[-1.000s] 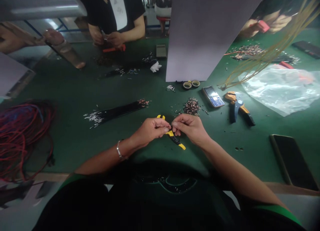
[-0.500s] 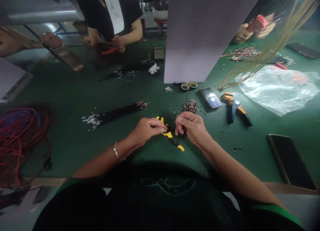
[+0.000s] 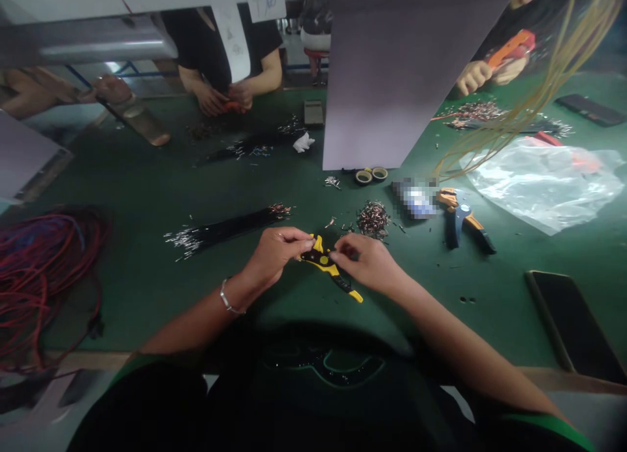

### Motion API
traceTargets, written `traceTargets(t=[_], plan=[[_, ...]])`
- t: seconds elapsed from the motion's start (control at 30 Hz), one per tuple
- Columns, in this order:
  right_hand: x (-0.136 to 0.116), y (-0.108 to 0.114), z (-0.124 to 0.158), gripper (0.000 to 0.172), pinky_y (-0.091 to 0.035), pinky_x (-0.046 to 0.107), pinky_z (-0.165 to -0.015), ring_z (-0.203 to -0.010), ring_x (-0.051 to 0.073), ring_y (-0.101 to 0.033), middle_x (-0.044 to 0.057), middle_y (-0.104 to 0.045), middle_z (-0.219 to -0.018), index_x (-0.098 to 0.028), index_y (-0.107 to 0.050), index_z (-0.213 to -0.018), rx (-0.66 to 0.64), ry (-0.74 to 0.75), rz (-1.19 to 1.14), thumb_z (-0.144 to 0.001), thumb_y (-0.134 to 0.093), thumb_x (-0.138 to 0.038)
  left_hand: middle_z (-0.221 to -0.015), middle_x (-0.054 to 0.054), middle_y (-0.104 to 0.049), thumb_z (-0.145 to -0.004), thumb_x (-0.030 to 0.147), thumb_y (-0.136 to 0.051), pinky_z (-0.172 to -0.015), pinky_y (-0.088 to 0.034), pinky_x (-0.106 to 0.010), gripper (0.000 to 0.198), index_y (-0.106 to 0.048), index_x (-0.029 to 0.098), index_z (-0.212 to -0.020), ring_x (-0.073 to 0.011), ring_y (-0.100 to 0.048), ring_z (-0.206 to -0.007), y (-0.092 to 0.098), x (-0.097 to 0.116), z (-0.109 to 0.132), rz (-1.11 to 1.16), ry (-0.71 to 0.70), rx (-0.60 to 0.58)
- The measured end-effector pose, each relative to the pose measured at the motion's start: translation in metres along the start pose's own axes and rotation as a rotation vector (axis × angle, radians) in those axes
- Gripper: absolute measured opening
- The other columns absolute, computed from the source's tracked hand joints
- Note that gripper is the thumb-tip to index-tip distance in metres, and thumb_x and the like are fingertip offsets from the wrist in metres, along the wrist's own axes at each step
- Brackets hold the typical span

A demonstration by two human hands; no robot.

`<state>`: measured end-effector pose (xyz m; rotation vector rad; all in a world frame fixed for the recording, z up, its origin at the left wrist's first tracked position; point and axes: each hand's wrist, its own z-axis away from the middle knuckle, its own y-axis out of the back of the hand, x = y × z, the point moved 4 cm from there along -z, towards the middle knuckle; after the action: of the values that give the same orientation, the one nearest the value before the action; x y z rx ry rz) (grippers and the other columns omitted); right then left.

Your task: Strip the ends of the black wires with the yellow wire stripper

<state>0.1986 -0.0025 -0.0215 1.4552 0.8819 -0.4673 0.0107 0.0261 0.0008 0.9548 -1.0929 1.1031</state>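
Yellow-and-black wire strippers (image 3: pixel 324 262) lie on the green table between my hands, handles toward the lower right. My left hand (image 3: pixel 279 253) is closed in a pinch at the jaw end, thumb against forefinger; whatever it grips is too small to make out. My right hand (image 3: pixel 367 259) is bent with thumb and fingers together, close by the upper right side of the strippers. Its grip is also unclear. Beyond it sits a pile of short copper-coloured clippings (image 3: pixel 373 218). Left of that lies a bundle of black wires (image 3: pixel 230 226) with pale tips at one end and copper tips at the other.
Blue-and-orange pliers (image 3: pixel 463 218), a phone (image 3: pixel 571 321) and a clear plastic bag (image 3: pixel 543 181) lie to the right. Coiled red wires (image 3: pixel 49 282) fill the left. A grey panel (image 3: pixel 377 80) stands ahead; co-workers' hands (image 3: pixel 228 99) work across the table.
My right hand has come down from beside the clippings toward the strippers. My left hand has shifted slightly left, uncovering more of the tool. The view has tilted a little.
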Motion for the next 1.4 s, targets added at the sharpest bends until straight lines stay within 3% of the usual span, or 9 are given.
traceTargets(t=[0.17,0.33,0.47,0.63,0.77,0.9,1.03,1.2,1.4], plan=[[-0.011,-0.021,0.007,0.035,-0.046,0.038,-0.073,-0.091,0.029,-0.059,0.012,-0.066,-0.095,-0.017,-0.063,-0.095,-0.137,0.108,0.468,-0.072,-0.072,-0.043,-0.060,-0.002,-0.066,-0.060,0.019,-0.076,-0.050,-0.035,-0.024,0.007,-0.076,0.016,-0.066,-0.0073,-0.045,-0.051,0.007,-0.001,-0.003,0.037,-0.015,0.065],[-0.007,-0.027,0.005,0.024,-0.046,0.038,-0.072,-0.091,0.030,-0.057,0.014,-0.063,-0.094,-0.017,-0.063,-0.089,-0.171,0.081,0.514,-0.071,-0.067,-0.032,-0.061,-0.003,-0.066,-0.063,0.019,-0.075,-0.049,-0.034,-0.025,0.008,-0.076,0.016,-0.070,-0.0076,-0.045,-0.050,0.012,0.000,-0.004,0.061,-0.042,0.111],[0.006,-0.019,-0.002,0.029,-0.046,0.035,-0.071,-0.083,0.025,-0.060,0.009,-0.064,-0.094,-0.017,-0.063,-0.092,-0.097,-0.107,0.259,-0.064,-0.067,-0.025,-0.060,-0.002,-0.066,-0.064,0.018,-0.075,-0.049,-0.034,-0.025,0.006,-0.076,0.016,-0.069,-0.0072,-0.045,-0.050,0.016,0.004,-0.003,0.102,-0.065,0.141],[0.023,-0.012,-0.008,0.027,-0.046,0.031,-0.058,-0.059,0.017,-0.057,0.003,-0.063,-0.070,-0.016,-0.062,-0.086,-0.040,-0.418,-0.650,-0.066,-0.067,-0.034,-0.062,-0.002,-0.066,-0.065,0.019,-0.075,-0.050,-0.034,-0.024,0.007,-0.076,0.017,-0.072,-0.0067,-0.046,-0.050,0.020,0.006,-0.003,0.129,-0.100,0.159],[0.020,-0.010,-0.010,0.027,-0.048,0.031,-0.056,-0.065,0.019,-0.060,0.008,-0.067,-0.085,-0.016,-0.063,-0.090,-0.058,-0.423,-1.169,-0.072,-0.060,-0.036,-0.060,-0.002,-0.065,-0.064,0.018,-0.075,-0.049,-0.034,-0.024,0.007,-0.075,0.016,-0.070,-0.0070,-0.045,-0.049,0.016,0.002,-0.003,0.088,-0.075,0.138],[0.015,-0.010,-0.009,0.040,-0.049,0.034,-0.056,-0.071,0.022,-0.060,0.012,-0.068,-0.098,-0.016,-0.062,-0.103,-0.221,-0.401,-1.306,-0.075,-0.049,-0.042,-0.057,-0.002,-0.064,-0.062,0.019,-0.074,-0.047,-0.032,-0.023,0.006,-0.075,0.015,-0.067,-0.0067,-0.044,-0.048,0.009,-0.001,-0.002,0.053,-0.015,0.092],[0.012,-0.013,-0.005,0.048,-0.054,0.039,-0.064,-0.078,0.023,-0.060,0.013,-0.066,-0.108,-0.017,-0.061,-0.109,-0.309,-0.411,-1.379,-0.067,-0.050,-0.036,-0.055,-0.001,-0.061,-0.060,0.018,-0.071,-0.046,-0.030,-0.023,0.006,-0.075,0.016,-0.066,-0.0063,-0.042,-0.047,0.008,-0.001,-0.001,0.020,0.008,0.109],[0.003,-0.012,0.000,0.050,-0.055,0.043,-0.071,-0.083,0.025,-0.061,0.011,-0.064,-0.110,-0.019,-0.061,-0.104,-0.254,-0.313,-1.267,-0.054,-0.055,-0.018,-0.056,0.000,-0.062,-0.062,0.019,-0.069,-0.046,-0.029,-0.024,0.007,-0.074,0.017,-0.066,-0.0074,-0.043,-0.048,0.012,-0.001,-0.002,-0.053,-0.021,0.151],[-0.003,-0.010,0.003,0.063,-0.052,0.042,-0.082,-0.085,0.022,-0.064,0.006,-0.065,-0.107,-0.021,-0.060,-0.113,-0.196,-0.209,-1.150,-0.052,-0.057,-0.006,-0.056,0.000,-0.062,-0.064,0.021,-0.069,-0.049,-0.033,-0.025,0.006,-0.073,0.018,-0.067,-0.0084,-0.047,-0.052,0.009,-0.006,0.000,-0.047,-0.019,0.135]])
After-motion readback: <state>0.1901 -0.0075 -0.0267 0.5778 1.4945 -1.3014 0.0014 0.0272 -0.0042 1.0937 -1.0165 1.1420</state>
